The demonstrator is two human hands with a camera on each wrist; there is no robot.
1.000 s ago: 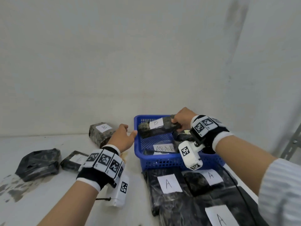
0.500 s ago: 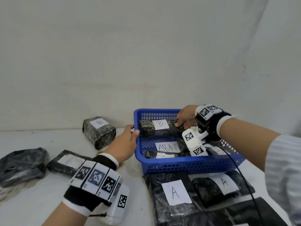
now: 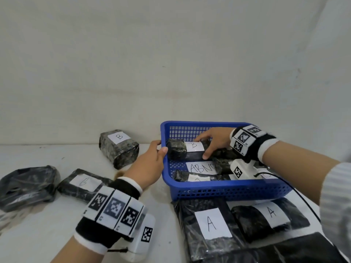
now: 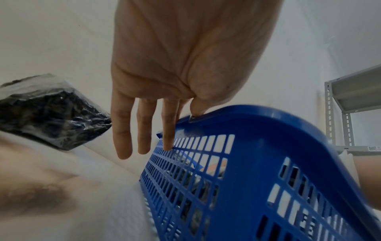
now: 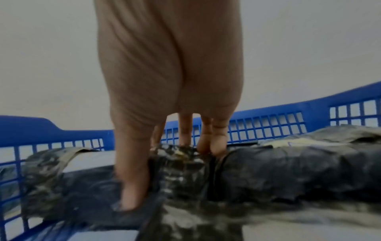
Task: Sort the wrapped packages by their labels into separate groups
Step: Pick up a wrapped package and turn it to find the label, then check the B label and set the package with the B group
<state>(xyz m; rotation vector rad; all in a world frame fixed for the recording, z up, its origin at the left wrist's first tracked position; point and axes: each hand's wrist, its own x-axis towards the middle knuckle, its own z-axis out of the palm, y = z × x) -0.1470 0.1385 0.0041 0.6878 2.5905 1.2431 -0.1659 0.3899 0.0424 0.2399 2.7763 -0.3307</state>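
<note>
Nearest me, at the table's front right, I see two flat black packages marked A lying side by side, just in front of the blue basket. My left hand holds the basket's left rim, thumb over the edge, fingers straight down its outer wall. Inside the basket my right hand grips the B-labelled package, thumb on its near side and fingers curled over the far side; it lies on other wrapped packages, one labelled ABN. To the left lie a flat package with a faint label and an unlabelled dark bundle. Farther back, near the wall, sits another B package.
</note>
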